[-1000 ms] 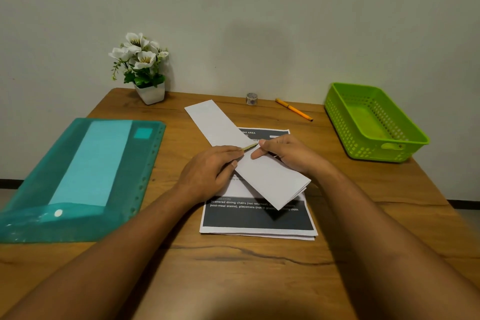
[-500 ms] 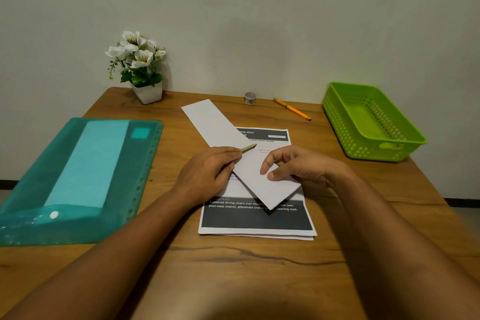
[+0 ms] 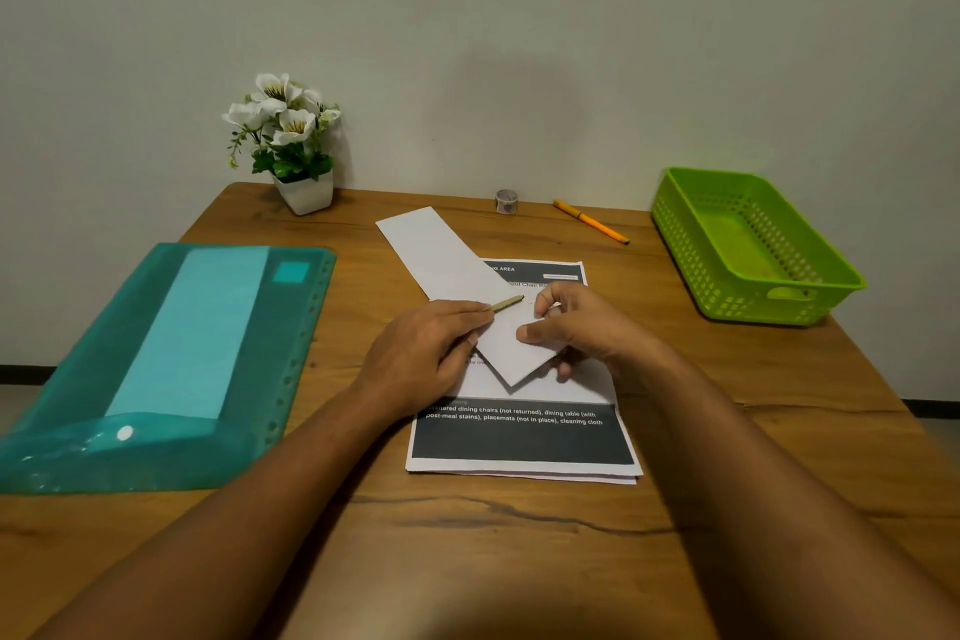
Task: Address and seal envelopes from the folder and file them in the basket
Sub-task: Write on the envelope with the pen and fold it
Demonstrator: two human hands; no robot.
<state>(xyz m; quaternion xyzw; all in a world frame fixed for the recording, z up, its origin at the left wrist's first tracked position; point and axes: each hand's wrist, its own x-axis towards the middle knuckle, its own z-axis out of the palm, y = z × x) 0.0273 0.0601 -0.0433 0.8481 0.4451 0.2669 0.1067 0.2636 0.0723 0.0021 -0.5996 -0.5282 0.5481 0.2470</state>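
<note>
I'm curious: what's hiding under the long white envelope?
The envelope lies on a printed sheet, its far end on the table. Print beneath it is hidden.

Pen [image 3: 506, 303] in left hand [image 3: 426, 359], right hand [image 3: 576, 327] around white envelope [image 3: 441, 255] atop printed sheets [image 3: 519, 437]

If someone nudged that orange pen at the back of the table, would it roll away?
Probably. The orange pen looks slim and round, lying flat on the wooden table, so a sideways push would likely roll it. It seems light, so it should lift easily. Pushed lengthwise, it would probably just slide.
</note>
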